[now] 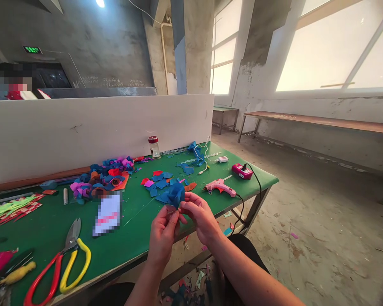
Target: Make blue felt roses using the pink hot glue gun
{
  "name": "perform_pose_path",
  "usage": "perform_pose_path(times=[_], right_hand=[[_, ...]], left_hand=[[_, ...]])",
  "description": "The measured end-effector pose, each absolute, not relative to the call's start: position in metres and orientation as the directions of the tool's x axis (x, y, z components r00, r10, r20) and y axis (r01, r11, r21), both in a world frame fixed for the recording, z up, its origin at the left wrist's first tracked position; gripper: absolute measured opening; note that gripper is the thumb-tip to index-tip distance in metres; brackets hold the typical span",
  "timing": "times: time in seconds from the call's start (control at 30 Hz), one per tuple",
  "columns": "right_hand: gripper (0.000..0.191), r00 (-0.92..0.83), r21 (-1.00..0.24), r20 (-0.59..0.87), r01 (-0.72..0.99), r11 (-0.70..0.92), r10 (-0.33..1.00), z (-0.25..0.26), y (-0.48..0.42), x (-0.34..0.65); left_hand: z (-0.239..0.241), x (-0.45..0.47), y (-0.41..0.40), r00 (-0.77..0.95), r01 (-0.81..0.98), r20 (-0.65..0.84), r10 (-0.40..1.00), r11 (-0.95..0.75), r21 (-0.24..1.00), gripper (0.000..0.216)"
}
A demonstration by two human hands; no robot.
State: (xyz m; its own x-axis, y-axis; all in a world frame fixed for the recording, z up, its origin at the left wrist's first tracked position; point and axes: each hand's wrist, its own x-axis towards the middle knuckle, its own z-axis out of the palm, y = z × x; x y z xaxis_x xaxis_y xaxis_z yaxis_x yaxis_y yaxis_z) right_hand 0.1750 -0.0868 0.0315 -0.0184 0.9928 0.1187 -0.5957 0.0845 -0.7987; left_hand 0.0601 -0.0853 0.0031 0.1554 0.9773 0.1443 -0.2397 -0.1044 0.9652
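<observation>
A blue artificial flower (pixel 175 194) with layered petals is held up over the table's front edge. My left hand (pixel 164 227) pinches it at its base, thumb and fingers pressed together. From the other side, my right hand (pixel 199 212) has its fingers closed on the same flower's base and lower petals. Whatever stem lies between the fingertips is mostly hidden. Loose blue petals (pixel 162 183) with some red, pink and orange ones lie just behind the flower. A pink glue gun (pixel 219 186) rests to the right of my hands.
Finished-looking flowers (pixel 98 180) are heaped at the left back. Scissors (pixel 72 250) with red and yellow handles lie at front left. A jar (pixel 153 147), a red power socket (pixel 241 171) and a white cable (pixel 223 159) stand or lie farther back. A white board (pixel 98 127) edges the table.
</observation>
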Motion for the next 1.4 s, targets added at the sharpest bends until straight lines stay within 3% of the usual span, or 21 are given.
perform_pose_path(times=[0.3, 0.77, 0.9, 1.03, 1.4], right_hand=[[0.036, -0.028, -0.844, 0.146, -0.526, 0.110, 0.989, 0.018, -0.088, 0.174], [0.029, 0.050, -0.761, 0.153, -0.631, 0.150, 0.987, 0.009, -0.081, 0.174], [0.031, -0.021, -0.753, 0.122, -0.654, 0.079, 0.992, 0.007, -0.084, 0.174], [0.030, -0.071, -0.739, 0.088, -0.673, 0.017, 0.994, 0.004, -0.087, 0.169], [0.030, -0.066, -0.770, 0.090, -0.637, 0.028, 0.994, 0.001, -0.087, 0.167]], left_hand=[[0.004, 0.063, -0.089, 0.070, -0.221, 0.190, 0.979, -0.171, 0.960, 0.028], [0.011, 0.059, -0.090, 0.035, -0.120, 0.173, 0.984, -0.168, 0.978, 0.032], [0.014, 0.052, -0.081, -0.050, -0.294, 0.139, 0.989, -0.147, 0.944, 0.028], [0.014, 0.051, -0.076, -0.004, -0.471, 0.052, 0.999, -0.048, 0.881, 0.026], [0.014, 0.048, -0.077, -0.062, -0.446, 0.114, 0.991, -0.130, 0.886, 0.021]])
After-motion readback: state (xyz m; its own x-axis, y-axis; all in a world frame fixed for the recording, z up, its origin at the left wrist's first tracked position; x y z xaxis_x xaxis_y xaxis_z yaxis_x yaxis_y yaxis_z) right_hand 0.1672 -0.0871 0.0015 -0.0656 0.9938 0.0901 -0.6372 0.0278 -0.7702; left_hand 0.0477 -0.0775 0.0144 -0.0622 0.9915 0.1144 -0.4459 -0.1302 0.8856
